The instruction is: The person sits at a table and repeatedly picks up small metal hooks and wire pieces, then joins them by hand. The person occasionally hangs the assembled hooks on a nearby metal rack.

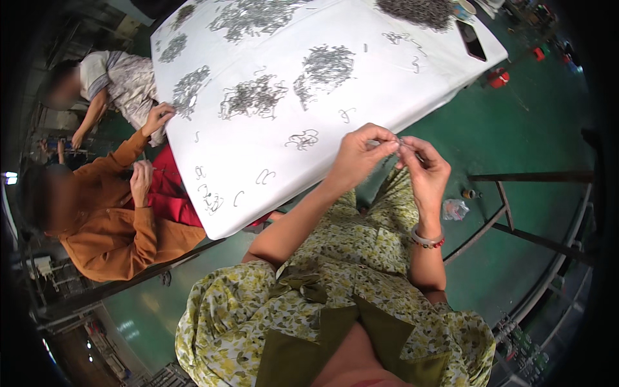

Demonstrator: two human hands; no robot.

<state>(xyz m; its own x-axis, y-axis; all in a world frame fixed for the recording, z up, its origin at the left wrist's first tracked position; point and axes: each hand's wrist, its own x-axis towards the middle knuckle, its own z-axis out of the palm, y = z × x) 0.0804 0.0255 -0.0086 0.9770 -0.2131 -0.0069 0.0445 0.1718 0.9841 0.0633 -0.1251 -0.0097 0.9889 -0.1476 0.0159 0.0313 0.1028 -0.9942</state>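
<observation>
My left hand [361, 151] and my right hand [427, 171] meet just off the table's near edge, above my lap. Thumb and forefinger of each are pinched together on a small thin metal piece [401, 142]; the fingertips cover most of it, so its exact shape is hidden. On the white-covered table [271, 200], a few curved, hook-like metal wires [347, 115] lie closest to my left hand. A small cluster of similar bent wires [302, 140] is farther left.
Larger heaps of dark metal pieces [253, 98] and grey pieces [327, 66] spread over the table. A phone [471, 40] lies at the far right corner. A co-worker in an orange-brown top [122, 238] sits at the left edge. A metal frame [506, 206] stands right.
</observation>
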